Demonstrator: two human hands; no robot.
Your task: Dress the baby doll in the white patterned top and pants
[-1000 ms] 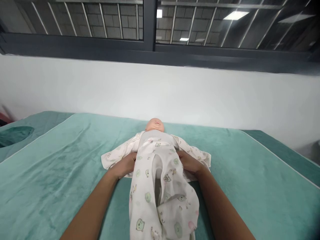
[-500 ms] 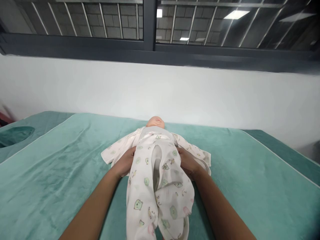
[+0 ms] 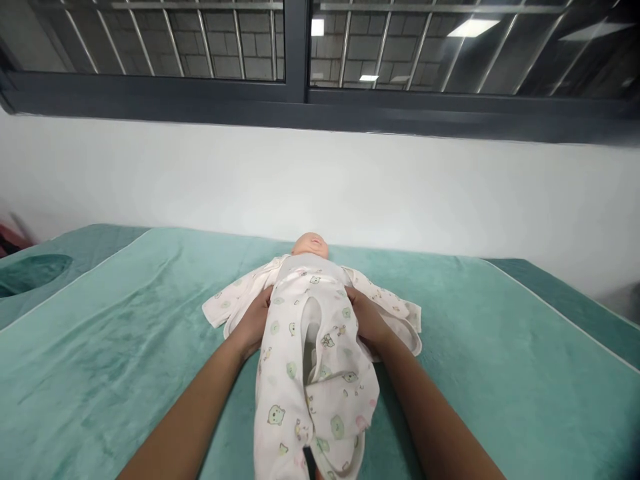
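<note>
A baby doll point(image 3: 311, 244) lies on its back, head toward the wall. Patterned white baby pants point(image 3: 280, 373) cover its legs and reach up over its belly. Under the doll spreads a matching long-sleeved baby top point(image 3: 245, 287), its sleeves stretched out to both sides. My left hand point(image 3: 256, 321) grips the pants at the left side of the waist, fingertips hidden behind the cloth. On the right side of the waist my right hand point(image 3: 367, 319) is closed on the pants, its fingers partly hidden too. The pants' right leg hangs bunched.
A green padded surface point(image 3: 125, 347) with a light seam lies under everything. An oval opening point(image 3: 35, 272) shows at its far left. Behind stands a white wall point(image 3: 200, 173) below a dark window frame point(image 3: 200, 100) with metal bars.
My right hand has shifted slightly up and inward along the waist. The loose right leg of the pants has swung a little left. My left hand has barely moved.
</note>
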